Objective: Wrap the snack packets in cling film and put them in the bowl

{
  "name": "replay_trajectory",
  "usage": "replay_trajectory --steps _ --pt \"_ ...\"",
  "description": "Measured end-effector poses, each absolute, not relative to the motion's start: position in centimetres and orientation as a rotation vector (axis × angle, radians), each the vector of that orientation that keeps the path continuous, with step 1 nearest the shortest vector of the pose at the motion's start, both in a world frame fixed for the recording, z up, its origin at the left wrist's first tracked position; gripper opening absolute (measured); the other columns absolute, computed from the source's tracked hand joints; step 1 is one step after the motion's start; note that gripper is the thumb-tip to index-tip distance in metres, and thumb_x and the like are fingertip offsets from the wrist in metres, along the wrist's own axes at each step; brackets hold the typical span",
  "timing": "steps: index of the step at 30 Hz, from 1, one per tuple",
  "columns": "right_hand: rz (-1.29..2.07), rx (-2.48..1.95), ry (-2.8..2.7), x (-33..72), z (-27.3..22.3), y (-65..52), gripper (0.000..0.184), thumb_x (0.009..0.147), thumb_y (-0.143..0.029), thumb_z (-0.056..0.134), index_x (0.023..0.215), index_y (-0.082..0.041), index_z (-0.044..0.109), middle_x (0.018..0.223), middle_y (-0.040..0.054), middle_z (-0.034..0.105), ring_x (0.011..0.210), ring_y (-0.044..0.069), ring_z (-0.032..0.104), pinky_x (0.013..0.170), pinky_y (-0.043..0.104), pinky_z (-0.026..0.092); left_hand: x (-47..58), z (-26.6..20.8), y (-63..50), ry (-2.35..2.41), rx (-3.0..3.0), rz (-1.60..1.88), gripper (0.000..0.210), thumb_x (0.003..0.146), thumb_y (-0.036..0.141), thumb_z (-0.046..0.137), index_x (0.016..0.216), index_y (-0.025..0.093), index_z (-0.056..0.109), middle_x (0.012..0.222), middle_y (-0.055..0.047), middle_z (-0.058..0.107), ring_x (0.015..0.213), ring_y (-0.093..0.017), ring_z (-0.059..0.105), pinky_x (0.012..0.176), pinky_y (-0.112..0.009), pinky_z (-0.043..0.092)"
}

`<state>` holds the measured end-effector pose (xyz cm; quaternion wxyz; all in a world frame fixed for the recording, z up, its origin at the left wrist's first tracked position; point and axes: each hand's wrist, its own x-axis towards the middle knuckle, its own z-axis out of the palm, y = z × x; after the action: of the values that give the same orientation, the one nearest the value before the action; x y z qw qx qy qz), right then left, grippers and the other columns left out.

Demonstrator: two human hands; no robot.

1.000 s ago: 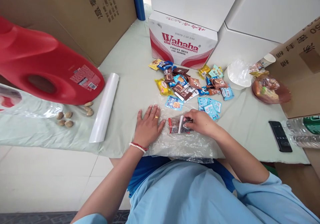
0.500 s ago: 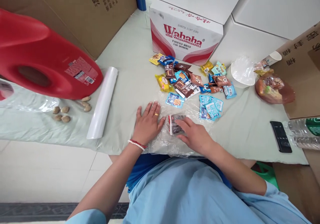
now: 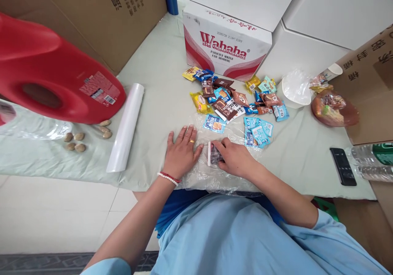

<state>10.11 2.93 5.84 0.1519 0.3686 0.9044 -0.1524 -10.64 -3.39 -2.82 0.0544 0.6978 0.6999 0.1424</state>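
My left hand (image 3: 180, 153) lies flat with fingers spread, pressing the left side of a crinkled sheet of clear plastic film (image 3: 204, 178). On that film, my right hand (image 3: 236, 158) closes over a small dark snack packet (image 3: 212, 154) with a white and red edge; fingers and thumb cover its right part. Just above the packet rests a single light-blue biscuit packet (image 3: 214, 123). Several light-blue sachets (image 3: 260, 133) lie overlapping on the film, to the upper right of my right hand.
Mixed wrapped snacks (image 3: 225, 107) are heaped before a Wahaba-style water carton (image 3: 227, 47). Leftward are a white roll (image 3: 125, 129), a red jug (image 3: 61, 74) and several brown nut-like pieces (image 3: 80, 148). Rightward stand a white tub (image 3: 296, 92), a snack-filled bowl (image 3: 334, 111), a black phone (image 3: 343, 166) and bottles (image 3: 368, 156).
My right hand's fingers have come down around the dark packet and closed on it, hiding more of it. My left hand stays in place.
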Motion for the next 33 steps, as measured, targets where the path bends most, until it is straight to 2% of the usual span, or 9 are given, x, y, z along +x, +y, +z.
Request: replay_trajectory --steps 7,13,15,18,21,23,25,28,33 --pt "-0.492 1.135 2.598 10.6 5.3 2.6 0.069 0.094 -0.03 0.062 0.159 -0.022 0.039 0.139 0.017 0.057 0.107 0.031 0.07 0.085 0.039 0.056 -10.9 -2.9 -3.3 2.116 2.087 0.475 0.067 0.106 0.051 0.038 0.163 0.015 0.038 0.17 -0.017 0.038 0.16 -0.035 0.033 0.13 -0.067 0.016" --pt "-0.767 1.191 2.696 12.9 5.6 2.3 0.084 0.091 -0.038 0.076 0.162 -0.023 0.034 0.168 0.0195 0.03 0.13 0.034 0.061 0.095 0.045 0.057 -13.2 -1.1 -5.0 2.068 2.186 0.901 0.051 0.1 0.042 0.058 0.147 0.023 0.056 0.163 -0.016 0.05 0.161 -0.033 0.03 0.13 -0.059 0.028" --pt "-0.879 1.21 2.854 15.0 6.1 1.7 0.062 0.098 -0.037 0.069 0.154 -0.022 0.046 0.158 0.0191 0.045 0.13 0.031 0.06 0.097 0.044 0.057 -14.2 -0.2 -6.3 1.843 2.345 0.879 0.041 0.1 0.032 0.059 0.14 0.029 0.06 0.154 -0.011 0.06 0.156 -0.03 0.042 0.13 -0.058 0.029" --pt "-1.054 0.986 2.99 19.0 6.0 0.0 0.029 0.105 -0.035 0.057 0.13 -0.022 0.064 0.122 0.0143 0.068 0.112 0.026 0.065 0.097 0.043 0.056 -15.6 0.3 -8.6 1.424 2.455 0.658 0.038 0.1 0.032 0.06 0.137 0.03 0.062 0.149 -0.009 0.065 0.147 -0.027 0.054 0.128 -0.053 0.037" --pt "-1.069 0.778 2.915 22.8 4.3 -2.3 0.044 0.098 -0.042 0.071 0.135 -0.021 0.064 0.135 0.0157 0.066 0.122 0.029 0.062 0.107 0.05 0.053 -16.8 -0.6 -10.8 1.284 2.465 0.508 0.046 0.095 0.046 0.07 0.134 0.023 0.063 0.16 -0.018 0.053 0.152 -0.032 0.047 0.126 -0.055 0.04" --pt "-1.001 0.809 2.875 24.4 2.5 -3.7 0.054 0.094 -0.038 0.074 0.144 -0.022 0.06 0.152 0.0168 0.057 0.138 0.033 0.053 0.114 0.056 0.048 -17.5 -1.4 -11.8 1.293 2.475 0.441 0.035 0.097 0.041 0.068 0.127 0.023 0.066 0.164 -0.019 0.048 0.155 -0.032 0.043 0.127 -0.057 0.037" --pt "-0.987 0.877 2.881 25.2 1.1 -4.6 0.044 0.098 -0.028 0.067 0.141 -0.024 0.064 0.155 0.0155 0.056 0.143 0.032 0.049 0.115 0.056 0.048 -17.9 -1.8 -12.3 1.31 2.454 0.405 0.022 0.1 0.028 0.059 0.119 0.026 0.071 0.164 -0.014 0.049 0.156 -0.029 0.042 0.129 -0.058 0.033" --pt "-1.147 0.919 2.953 25.3 0.2 -4.5 0.027 0.103 -0.021 0.054 0.121 -0.025 0.073 0.141 0.0135 0.066 0.132 0.028 0.058 0.108 0.051 0.053 -18.1 -1.1 -11.9 1.316 2.342 0.407 0.026 0.1 0.021 0.054 0.112 0.029 0.075 0.158 -0.008 0.058 0.153 -0.026 0.046 0.13 -0.056 0.033" --pt "-1.48 0.953 2.928 24.5 2.5 -1.4 0.026 0.108 -0.028 0.049 0.113 -0.022 0.073 0.107 0.0105 0.075 0.1 0.02 0.068 0.09 0.037 0.057 -18.3 1.8 -9.2 1.257 2.072 0.449 0.024 0.104 0.029 0.053 0.106 0.028 0.077 0.136 -0.007 0.074 0.138 -0.023 0.062 0.12 -0.044 0.048"
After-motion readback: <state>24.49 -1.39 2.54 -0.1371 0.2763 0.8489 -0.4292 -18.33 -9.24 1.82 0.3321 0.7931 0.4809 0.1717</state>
